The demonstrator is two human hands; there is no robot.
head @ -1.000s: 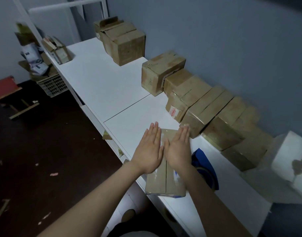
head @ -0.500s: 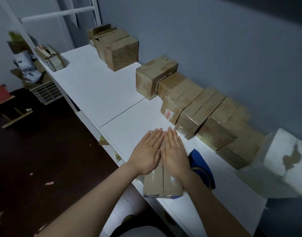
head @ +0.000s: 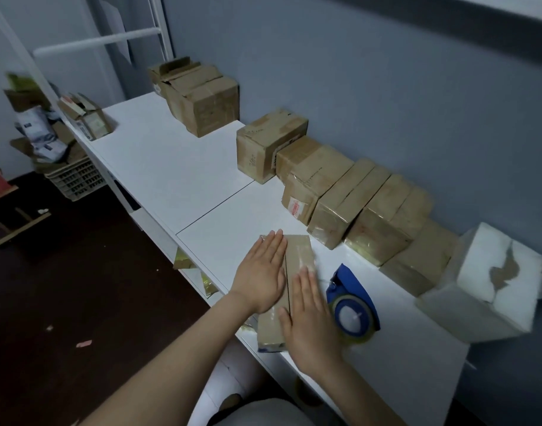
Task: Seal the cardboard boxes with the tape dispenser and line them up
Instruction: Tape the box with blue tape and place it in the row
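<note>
Small cardboard box (head: 297,259) lies at the near edge of the white bench (head: 171,167), flap seam up. Left hand (head: 261,276) flat on left flap, right hand (head: 309,321) flat on right flap nearer the body; fingers of both straight, pressing, gripping nothing. Blue tape dispenser (head: 352,305) on bench just beside right hand. Row of taped boxes (head: 340,195) along far edge by wall; one has a red-print label (head: 294,206), text too small to read.
</note>
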